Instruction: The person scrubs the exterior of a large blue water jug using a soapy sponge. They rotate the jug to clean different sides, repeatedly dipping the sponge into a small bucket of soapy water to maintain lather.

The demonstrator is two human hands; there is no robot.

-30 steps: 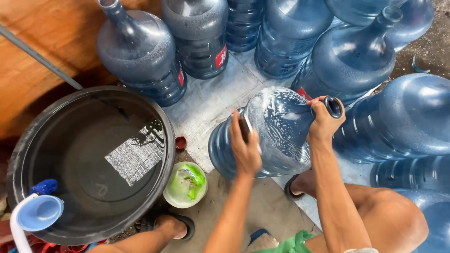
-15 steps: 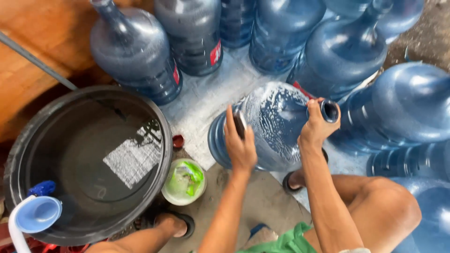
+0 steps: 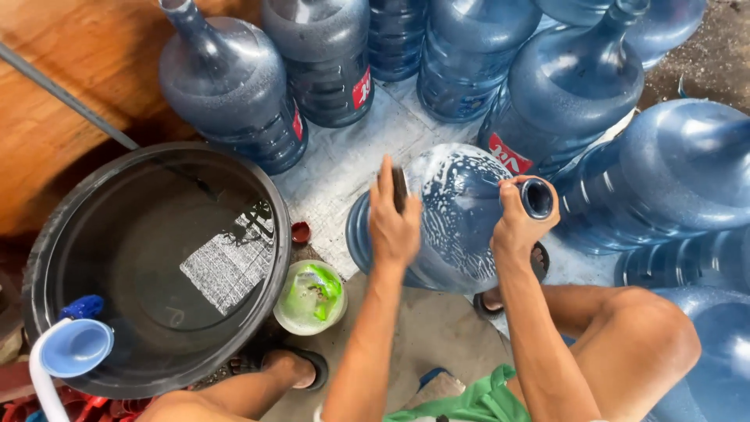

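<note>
A large blue water jug (image 3: 457, 215) lies on its side on the floor, streaked with white soap foam. My right hand (image 3: 517, 220) grips its neck just behind the open mouth. My left hand (image 3: 393, 223) presses a dark scrub pad (image 3: 399, 187) against the jug's soapy side. Both forearms reach down from the bottom of the view, with my knees on either side.
A big black tub of water (image 3: 160, 266) sits at left with a blue-and-white dipper (image 3: 70, 352) on its rim. A small white bowl with a green sponge (image 3: 311, 295) stands beside it. Several upright and tilted blue jugs (image 3: 234, 86) crowd the back and right. A small red cap (image 3: 300, 232) lies on the floor.
My left hand has slid the scrub pad across the jug's side. The right hand keeps its hold on the neck, and the jug has turned slightly.
</note>
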